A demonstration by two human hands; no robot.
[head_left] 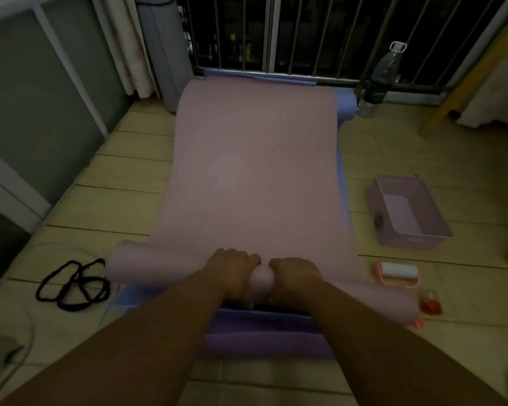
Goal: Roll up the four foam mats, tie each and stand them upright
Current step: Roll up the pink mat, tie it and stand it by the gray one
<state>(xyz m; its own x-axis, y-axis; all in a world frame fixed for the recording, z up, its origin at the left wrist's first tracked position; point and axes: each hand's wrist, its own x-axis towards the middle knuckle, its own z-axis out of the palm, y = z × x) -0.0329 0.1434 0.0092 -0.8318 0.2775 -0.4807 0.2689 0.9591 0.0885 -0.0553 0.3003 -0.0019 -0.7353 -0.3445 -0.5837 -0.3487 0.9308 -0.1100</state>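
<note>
A pink foam mat (255, 171) lies unrolled on the tiled floor, stretching toward the far railing. Its near end is curled into a roll (147, 266) that spans left to right. My left hand (232, 269) and my right hand (295, 278) sit side by side on the middle of that roll, fingers curled over it. A blue mat (345, 104) lies under the pink one, its edge showing on the right and at the far end. A purple mat (264, 341) shows beneath my forearms. A grey rolled mat (166, 54) stands upright at the back left. Black ties (74, 284) lie on the floor to the left.
A pink plastic basket (408, 212) sits on the floor to the right. A clear water bottle (379, 80) stands by the metal railing (305, 39). A pink-and-white roller (396, 273) and a small red item (430, 304) lie near the roll's right end. Panels line the left side.
</note>
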